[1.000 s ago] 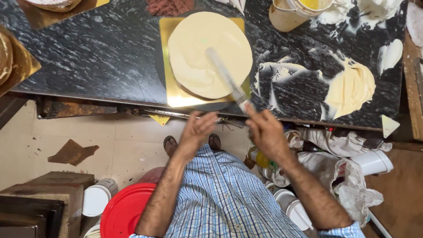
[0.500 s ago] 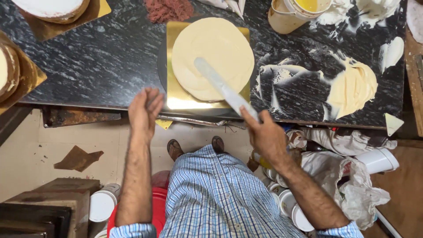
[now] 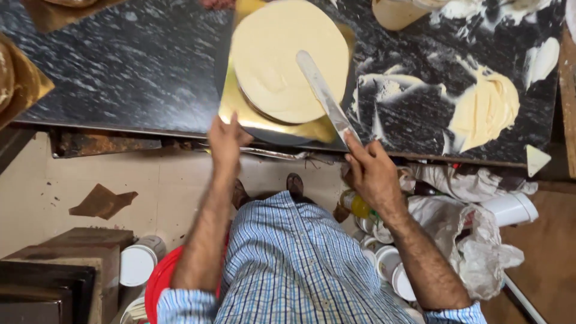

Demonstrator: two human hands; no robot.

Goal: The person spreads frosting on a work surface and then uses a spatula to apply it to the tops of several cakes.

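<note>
The right hand point(image 3: 373, 171) grips the handle of a long flat spatula point(image 3: 324, 93), fingers curled tight around it at the near edge of the black marble counter point(image 3: 120, 66). The spatula's long axis runs diagonally, from the hand at the lower right up and away to the upper left, and its rounded tip points toward the middle of the round cream-coated cake point(image 3: 288, 57), with the blade lying across the cake's right side. The cake sits on a square gold board point(image 3: 240, 111) that is turned at an angle, one corner reaching toward the counter's near edge. The left hand point(image 3: 225, 141) rests at that near corner of the board, fingers together and touching its edge; whether it pinches the board or only presses against it cannot be told. To the right of the cake, well apart, a mound of cream point(image 3: 486, 108) is smeared on the counter. Below, a red bucket point(image 3: 159, 288) stands beside the person's blue checked shirt point(image 3: 294, 270).
</note>
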